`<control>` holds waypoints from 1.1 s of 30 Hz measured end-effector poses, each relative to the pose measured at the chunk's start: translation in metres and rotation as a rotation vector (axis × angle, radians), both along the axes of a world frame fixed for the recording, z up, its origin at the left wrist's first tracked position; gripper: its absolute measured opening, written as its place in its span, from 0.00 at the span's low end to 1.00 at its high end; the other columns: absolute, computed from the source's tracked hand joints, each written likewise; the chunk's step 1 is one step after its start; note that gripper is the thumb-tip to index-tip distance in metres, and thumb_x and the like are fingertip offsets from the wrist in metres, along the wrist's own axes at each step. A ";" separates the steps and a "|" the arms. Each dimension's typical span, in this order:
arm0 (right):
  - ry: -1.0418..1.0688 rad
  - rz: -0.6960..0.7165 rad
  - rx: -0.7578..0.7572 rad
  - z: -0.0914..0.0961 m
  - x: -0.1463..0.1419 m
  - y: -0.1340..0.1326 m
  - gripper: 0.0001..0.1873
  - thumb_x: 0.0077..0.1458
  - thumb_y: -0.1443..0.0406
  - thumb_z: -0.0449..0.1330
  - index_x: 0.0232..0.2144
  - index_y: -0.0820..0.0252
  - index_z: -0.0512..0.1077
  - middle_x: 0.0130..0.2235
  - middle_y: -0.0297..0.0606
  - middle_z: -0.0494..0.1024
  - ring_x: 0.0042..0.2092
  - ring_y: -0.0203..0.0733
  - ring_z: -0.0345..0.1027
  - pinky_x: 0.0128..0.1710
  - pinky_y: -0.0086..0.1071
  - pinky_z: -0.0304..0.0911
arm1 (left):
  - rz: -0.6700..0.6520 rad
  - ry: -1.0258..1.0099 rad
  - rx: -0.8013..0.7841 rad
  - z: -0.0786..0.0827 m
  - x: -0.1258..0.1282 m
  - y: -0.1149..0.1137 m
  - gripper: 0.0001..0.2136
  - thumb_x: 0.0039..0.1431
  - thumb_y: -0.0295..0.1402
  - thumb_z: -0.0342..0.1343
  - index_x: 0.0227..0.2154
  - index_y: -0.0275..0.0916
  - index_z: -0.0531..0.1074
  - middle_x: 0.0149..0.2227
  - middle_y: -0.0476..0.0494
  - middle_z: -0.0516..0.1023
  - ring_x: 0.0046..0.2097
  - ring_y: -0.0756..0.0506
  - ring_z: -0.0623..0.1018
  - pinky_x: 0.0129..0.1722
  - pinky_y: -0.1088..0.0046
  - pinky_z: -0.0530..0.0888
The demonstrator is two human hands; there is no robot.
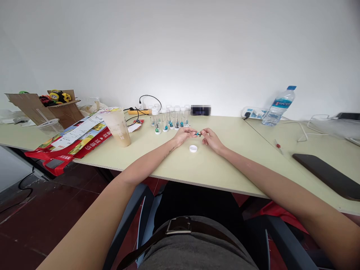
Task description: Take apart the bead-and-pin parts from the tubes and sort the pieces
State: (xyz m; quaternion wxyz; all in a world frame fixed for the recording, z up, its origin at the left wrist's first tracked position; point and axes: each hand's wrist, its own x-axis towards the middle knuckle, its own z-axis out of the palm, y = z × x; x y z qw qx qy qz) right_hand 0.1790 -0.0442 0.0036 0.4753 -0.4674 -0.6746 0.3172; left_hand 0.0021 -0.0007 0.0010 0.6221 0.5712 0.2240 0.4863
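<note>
Over the middle of the table, my left hand (184, 136) pinches a small blue-and-black piece (198, 134) between its fingertips. From the other side, my right hand (211, 140) has its fingers closed at the dark end of the same piece. The piece is too small to tell its kind. Just below my hands lies a round white cap (193, 149) with its rim up. Behind my left hand stand several clear tubes (170, 118) with white caps and small green, blue and dark pieces inside.
To the left are a plastic drink cup (118, 131), a red bag (92, 142) and a cardboard box (63, 112) of toys. On the right stand a water bottle (279, 107), a power strip (253, 112) and a dark flat device (326, 174). A black clock-like display (200, 111) sits against the wall.
</note>
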 end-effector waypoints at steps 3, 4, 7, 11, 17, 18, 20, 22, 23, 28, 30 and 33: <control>0.025 0.006 -0.001 0.000 0.001 0.002 0.23 0.56 0.45 0.48 0.34 0.57 0.65 0.42 0.40 0.70 0.24 0.31 0.63 0.20 0.27 0.57 | 0.004 -0.001 0.002 0.001 0.000 -0.001 0.11 0.39 0.28 0.69 0.27 0.30 0.76 0.30 0.43 0.78 0.34 0.47 0.78 0.50 0.60 0.70; 0.032 0.007 0.000 0.000 0.001 0.002 0.24 0.56 0.44 0.47 0.34 0.58 0.66 0.42 0.40 0.70 0.24 0.30 0.63 0.19 0.27 0.57 | 0.005 -0.001 0.003 0.001 0.000 -0.001 0.11 0.39 0.28 0.69 0.27 0.30 0.76 0.30 0.43 0.78 0.34 0.47 0.78 0.50 0.60 0.70; 0.047 0.001 0.001 0.001 0.001 0.000 0.27 0.55 0.42 0.46 0.34 0.58 0.67 0.42 0.41 0.70 0.24 0.30 0.63 0.19 0.26 0.57 | 0.010 -0.004 0.005 0.001 0.000 -0.001 0.12 0.39 0.29 0.69 0.28 0.30 0.76 0.30 0.42 0.78 0.34 0.47 0.78 0.50 0.60 0.70; 0.051 -0.009 -0.005 0.002 0.000 -0.002 0.30 0.54 0.40 0.45 0.33 0.59 0.68 0.42 0.42 0.71 0.23 0.30 0.62 0.18 0.26 0.57 | 0.018 -0.004 0.005 -0.001 0.000 0.002 0.12 0.39 0.29 0.69 0.28 0.30 0.76 0.31 0.42 0.78 0.35 0.47 0.78 0.50 0.60 0.70; 0.057 -0.015 -0.008 0.002 -0.001 -0.002 0.32 0.53 0.38 0.44 0.32 0.60 0.69 0.39 0.43 0.71 0.23 0.31 0.63 0.18 0.27 0.58 | 0.025 -0.006 0.010 -0.002 0.000 0.003 0.11 0.39 0.28 0.68 0.28 0.30 0.76 0.31 0.42 0.78 0.35 0.47 0.78 0.50 0.60 0.70; 0.061 -0.017 -0.007 0.003 -0.001 -0.002 0.33 0.53 0.38 0.44 0.33 0.59 0.69 0.40 0.43 0.71 0.23 0.31 0.63 0.18 0.27 0.58 | 0.025 -0.007 0.012 -0.002 0.000 0.003 0.11 0.40 0.28 0.68 0.28 0.30 0.76 0.31 0.42 0.78 0.35 0.47 0.78 0.50 0.60 0.70; 0.068 -0.017 -0.006 0.003 -0.001 -0.003 0.33 0.53 0.38 0.43 0.34 0.59 0.69 0.40 0.42 0.70 0.23 0.31 0.63 0.18 0.27 0.58 | 0.025 -0.007 0.014 -0.002 0.000 0.003 0.10 0.40 0.28 0.68 0.28 0.30 0.76 0.31 0.42 0.78 0.35 0.47 0.78 0.50 0.60 0.70; 0.070 -0.015 -0.010 0.003 -0.001 -0.003 0.33 0.53 0.38 0.43 0.33 0.60 0.70 0.39 0.42 0.70 0.23 0.31 0.63 0.18 0.27 0.58 | 0.026 -0.006 0.013 -0.002 -0.001 0.004 0.10 0.40 0.28 0.68 0.28 0.30 0.76 0.31 0.42 0.78 0.35 0.47 0.78 0.50 0.60 0.70; 0.070 -0.016 -0.013 0.003 -0.001 -0.003 0.33 0.53 0.38 0.43 0.32 0.60 0.70 0.39 0.43 0.70 0.23 0.31 0.62 0.18 0.27 0.58 | 0.026 -0.006 0.012 -0.003 -0.001 0.005 0.10 0.40 0.28 0.68 0.28 0.30 0.76 0.31 0.42 0.78 0.35 0.47 0.78 0.50 0.60 0.70; 0.072 -0.026 -0.013 0.004 -0.001 -0.004 0.33 0.54 0.38 0.42 0.35 0.59 0.70 0.40 0.42 0.70 0.23 0.31 0.63 0.19 0.27 0.58 | 0.036 -0.003 0.005 -0.005 0.000 0.007 0.11 0.39 0.28 0.68 0.28 0.31 0.77 0.31 0.42 0.78 0.35 0.48 0.78 0.50 0.61 0.70; 0.066 -0.024 -0.014 0.005 -0.001 -0.005 0.34 0.53 0.38 0.42 0.34 0.60 0.71 0.39 0.42 0.71 0.23 0.31 0.63 0.19 0.27 0.59 | 0.040 0.002 0.000 -0.005 0.000 0.007 0.11 0.39 0.29 0.68 0.29 0.31 0.77 0.31 0.42 0.79 0.35 0.48 0.78 0.50 0.62 0.70; 0.058 -0.029 -0.017 0.007 -0.002 -0.006 0.34 0.54 0.38 0.42 0.33 0.60 0.70 0.38 0.43 0.71 0.23 0.32 0.63 0.19 0.27 0.59 | 0.044 0.010 -0.006 -0.004 0.000 0.006 0.13 0.38 0.30 0.69 0.29 0.31 0.77 0.31 0.42 0.79 0.34 0.48 0.78 0.49 0.62 0.70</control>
